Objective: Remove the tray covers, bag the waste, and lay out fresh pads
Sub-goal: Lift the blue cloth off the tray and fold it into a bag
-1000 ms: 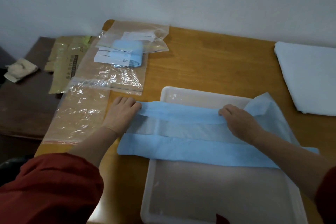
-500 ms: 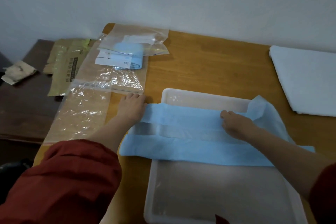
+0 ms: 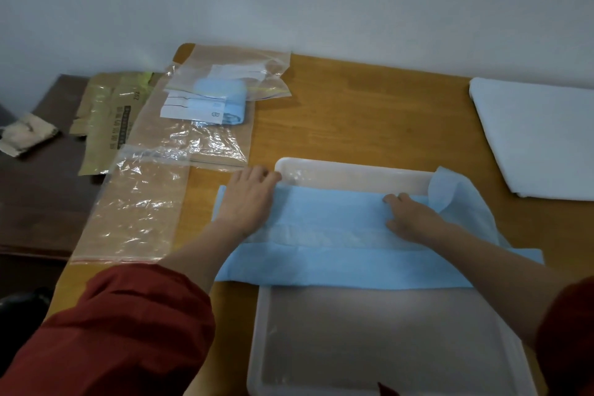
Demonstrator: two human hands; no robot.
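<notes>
– While the blue pad [image 3: 337, 219] lies across the far half of the translucent tray [image 3: 369, 344], where are the hands?
– Left hand [image 3: 247, 196]: palm down on the pad's left end, fingers straight, tips at the tray's far left corner. Released and pressing, not gripping.
– Right hand?
– Right hand [image 3: 413, 219]: palm down on the pad right of centre, fingers stretched toward the far edge, thumb out to the left. It lies flat on the sheet, and I see no pinch.
– How does the pad lie?
– Both ends overhang the tray rims onto the desk [image 3: 353, 112]. A paler band runs lengthwise between two blue strips. The far right corner curls up. The near half of the tray is uncovered.
– What else is on the desk?
– Left side: a long clear bag [image 3: 135, 202] lies flat, reaching past the desk's left edge. Beyond it is a zip bag [image 3: 225, 87] with a blue folded item and white paper inside. Far right: a white folded sheet [image 3: 540, 135], well apart from the tray.
– And off the desk?
– A brown packet [image 3: 106, 119] and a crumpled cloth [image 3: 25, 135] sit on a dark side table [image 3: 35, 196] to the left. Red sleeves [image 3: 128, 331] are pushed up both forearms.
</notes>
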